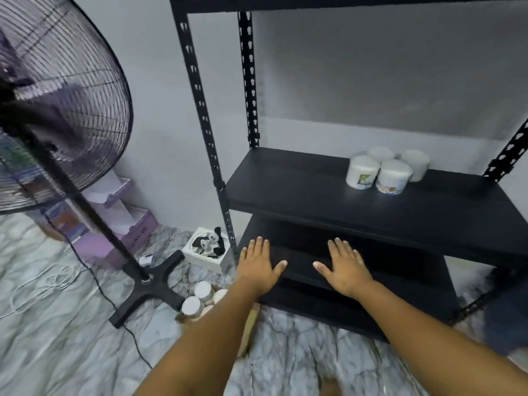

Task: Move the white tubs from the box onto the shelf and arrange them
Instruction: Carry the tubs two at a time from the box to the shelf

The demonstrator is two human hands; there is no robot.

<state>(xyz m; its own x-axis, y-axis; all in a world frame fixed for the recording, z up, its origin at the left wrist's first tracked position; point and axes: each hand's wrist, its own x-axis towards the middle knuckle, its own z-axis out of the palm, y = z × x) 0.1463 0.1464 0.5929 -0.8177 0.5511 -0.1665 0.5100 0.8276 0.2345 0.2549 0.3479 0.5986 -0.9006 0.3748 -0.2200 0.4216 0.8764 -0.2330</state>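
Observation:
Several white tubs (387,172) with printed labels stand clustered at the right back of the black shelf board (285,184). More white tubs (197,301) sit in a cardboard box (250,330) on the floor, partly hidden behind my left forearm. My left hand (258,265) and my right hand (344,267) are stretched out in front of the lower shelf, fingers straight and spread, palms down, holding nothing.
A large black standing fan (57,110) fills the left, its cross base (151,287) and cable on the marble floor. A small white box (207,250) with a panda toy sits beside the shelf post (205,124). Purple boxes (120,218) lie by the wall.

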